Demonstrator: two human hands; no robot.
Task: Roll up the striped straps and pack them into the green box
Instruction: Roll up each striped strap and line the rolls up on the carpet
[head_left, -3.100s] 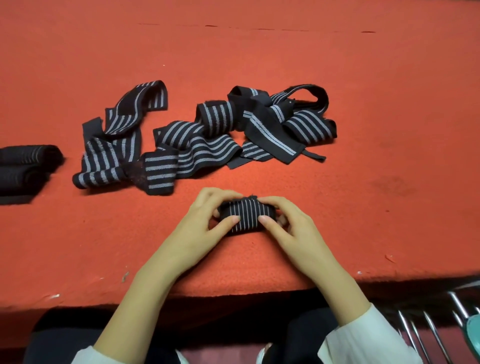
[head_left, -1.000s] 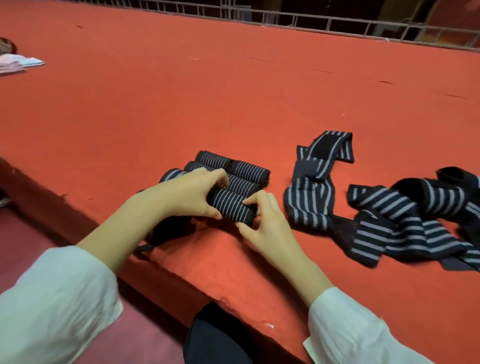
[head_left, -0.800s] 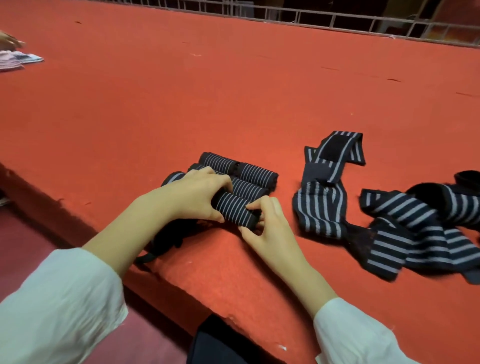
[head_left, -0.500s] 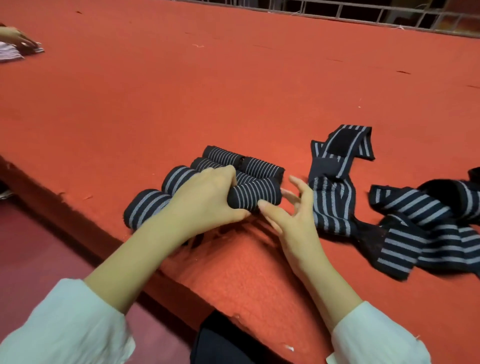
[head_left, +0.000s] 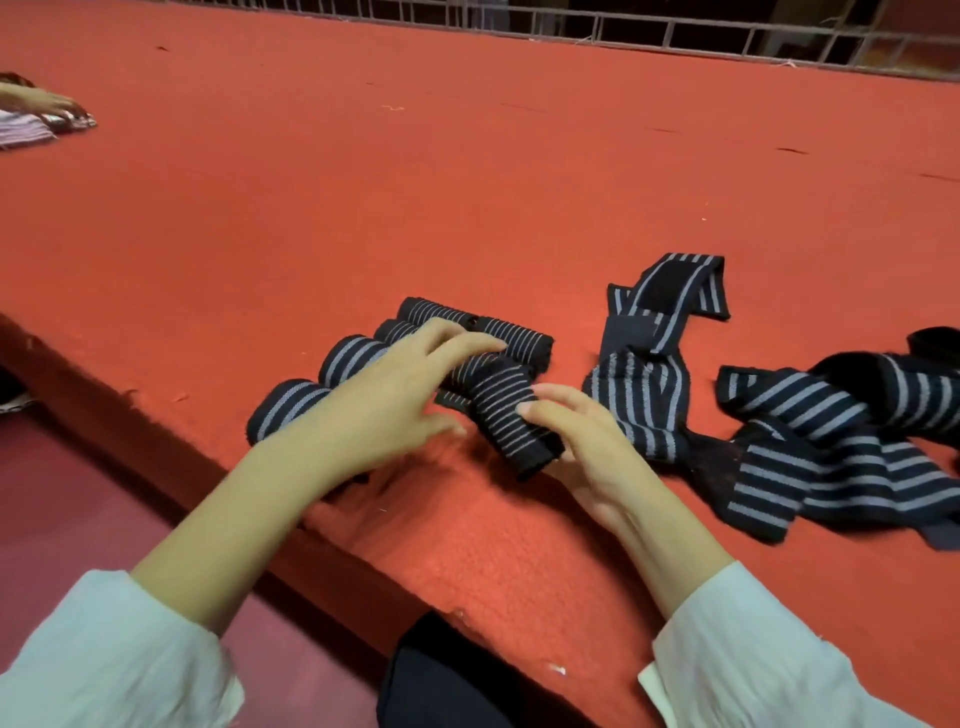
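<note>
Several rolled black straps with grey stripes (head_left: 353, 358) lie side by side near the red table's front edge. One more rolled strap (head_left: 506, 415) rests tilted across them, its near end against my right hand (head_left: 592, 457), whose fingers curl around its side. My left hand (head_left: 395, 400) hovers over the rolls with fingers spread, holding nothing. Loose unrolled straps lie to the right: one folded strap (head_left: 644, 395) and a tangled pile (head_left: 831, 447). No green box is in view.
The red felt table (head_left: 467, 182) stretches far back to a metal railing (head_left: 675, 31). Its front edge (head_left: 156, 447) runs diagonally at lower left. Another person's hand (head_left: 36, 101) rests on striped cloth (head_left: 26, 132) at the far left.
My left hand has let go of the rolled strap and opened above the rolls. The roll now lies tilted against my right hand, which has closed in on it.
</note>
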